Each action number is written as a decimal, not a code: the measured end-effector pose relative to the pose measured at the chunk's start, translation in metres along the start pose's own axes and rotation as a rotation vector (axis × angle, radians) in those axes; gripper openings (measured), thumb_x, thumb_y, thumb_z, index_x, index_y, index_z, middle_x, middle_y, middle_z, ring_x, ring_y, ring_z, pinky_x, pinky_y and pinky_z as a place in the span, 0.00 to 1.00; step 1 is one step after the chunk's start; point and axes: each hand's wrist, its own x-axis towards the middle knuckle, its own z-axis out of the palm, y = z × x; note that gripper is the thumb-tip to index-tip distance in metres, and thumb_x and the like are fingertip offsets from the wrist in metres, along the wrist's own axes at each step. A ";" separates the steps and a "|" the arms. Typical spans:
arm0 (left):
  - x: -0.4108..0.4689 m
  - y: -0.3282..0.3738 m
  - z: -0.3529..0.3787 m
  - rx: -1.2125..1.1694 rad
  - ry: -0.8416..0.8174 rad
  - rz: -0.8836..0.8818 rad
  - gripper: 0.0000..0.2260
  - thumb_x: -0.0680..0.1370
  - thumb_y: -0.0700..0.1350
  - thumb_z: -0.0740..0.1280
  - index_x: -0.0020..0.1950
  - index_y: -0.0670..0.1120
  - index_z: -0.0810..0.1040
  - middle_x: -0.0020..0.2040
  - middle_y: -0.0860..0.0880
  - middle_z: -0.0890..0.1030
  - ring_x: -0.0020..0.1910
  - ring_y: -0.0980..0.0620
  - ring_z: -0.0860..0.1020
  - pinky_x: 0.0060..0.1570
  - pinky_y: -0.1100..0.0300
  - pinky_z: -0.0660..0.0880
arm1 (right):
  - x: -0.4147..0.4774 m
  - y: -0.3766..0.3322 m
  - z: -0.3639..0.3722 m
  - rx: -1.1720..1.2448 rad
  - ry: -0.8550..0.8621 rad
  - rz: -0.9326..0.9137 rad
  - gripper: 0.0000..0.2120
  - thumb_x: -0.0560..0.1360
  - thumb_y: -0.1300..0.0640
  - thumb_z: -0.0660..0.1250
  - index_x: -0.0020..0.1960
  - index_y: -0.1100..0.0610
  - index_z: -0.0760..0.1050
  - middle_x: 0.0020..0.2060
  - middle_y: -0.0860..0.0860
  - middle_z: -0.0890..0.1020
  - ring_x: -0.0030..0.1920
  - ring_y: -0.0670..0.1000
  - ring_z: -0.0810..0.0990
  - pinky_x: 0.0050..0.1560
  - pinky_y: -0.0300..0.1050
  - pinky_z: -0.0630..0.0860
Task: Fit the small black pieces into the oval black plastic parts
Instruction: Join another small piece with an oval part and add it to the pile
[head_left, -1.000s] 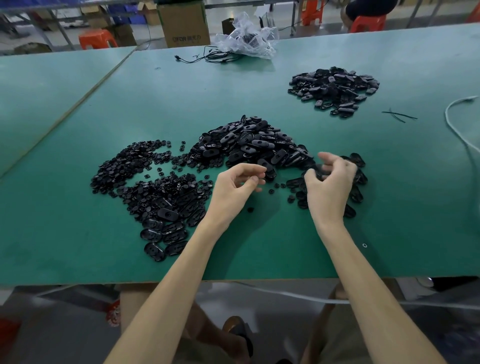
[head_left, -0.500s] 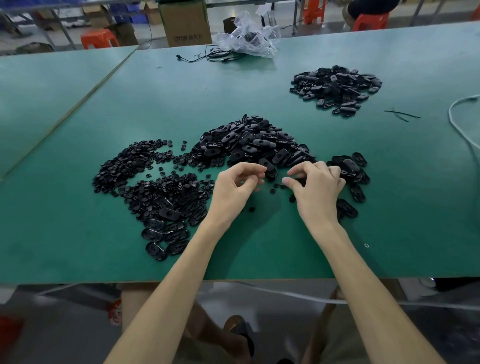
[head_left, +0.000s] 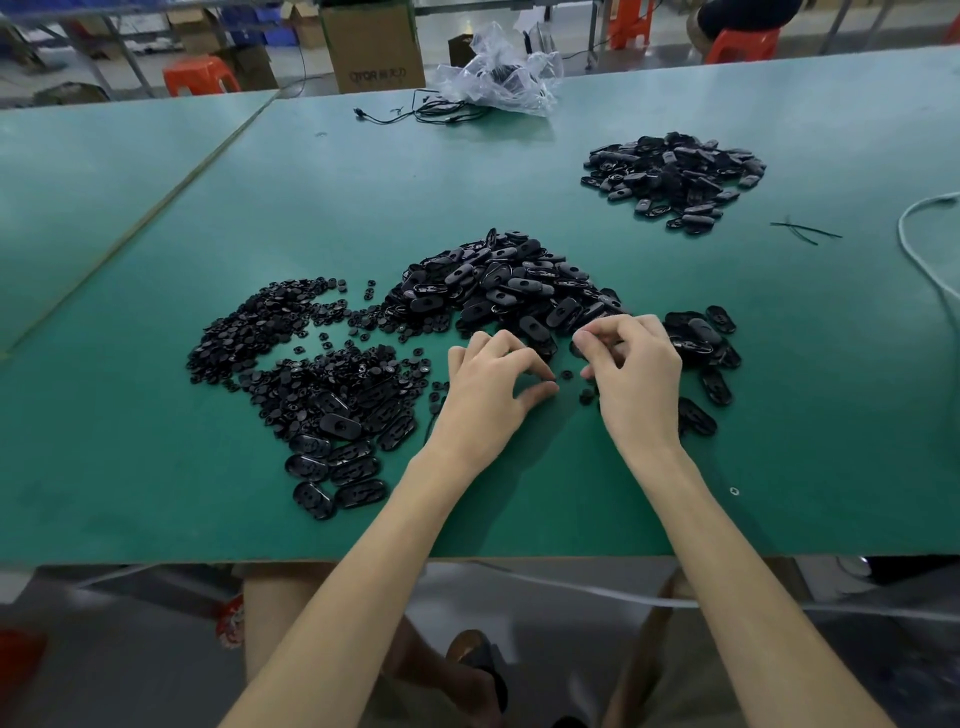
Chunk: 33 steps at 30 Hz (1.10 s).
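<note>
A heap of oval black parts lies mid-table, and a spread of small black pieces lies to its left. My right hand hovers just in front of the heap. Its fingers are curled round an oval black part, of which only a dark edge shows under the forefinger. My left hand is beside it, thumb and forefinger tips nearly meeting. Whether they pinch a piece is hidden. Two loose small pieces lie on the table between my hands.
More ovals lie right of my right hand, and a mixed patch of ovals and small pieces sits left of my left hand. A separate oval pile is at the far right. A plastic bag, cables and a white cord lie further out.
My right hand has moved from the ovals on the right to the middle, close to my left hand, with its fingers curled down. My left hand has barely shifted.
</note>
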 end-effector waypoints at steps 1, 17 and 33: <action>0.000 0.001 0.000 0.011 0.004 0.005 0.06 0.79 0.51 0.74 0.51 0.50 0.85 0.50 0.54 0.78 0.55 0.52 0.70 0.56 0.57 0.59 | 0.000 0.000 0.000 -0.004 -0.004 -0.007 0.03 0.81 0.58 0.71 0.49 0.52 0.81 0.50 0.50 0.76 0.36 0.42 0.83 0.44 0.30 0.75; -0.001 0.004 -0.002 -0.040 0.088 -0.040 0.07 0.85 0.43 0.66 0.58 0.46 0.83 0.52 0.50 0.82 0.51 0.46 0.78 0.58 0.57 0.65 | 0.000 0.001 0.001 0.104 -0.085 0.019 0.03 0.82 0.60 0.69 0.53 0.56 0.82 0.39 0.46 0.86 0.35 0.43 0.86 0.35 0.36 0.76; 0.001 -0.002 0.001 -0.365 0.124 -0.193 0.07 0.88 0.47 0.58 0.52 0.53 0.73 0.42 0.56 0.77 0.43 0.58 0.75 0.41 0.66 0.72 | -0.002 -0.003 0.001 0.161 -0.185 0.023 0.09 0.82 0.65 0.66 0.60 0.60 0.83 0.42 0.49 0.88 0.38 0.42 0.87 0.38 0.32 0.78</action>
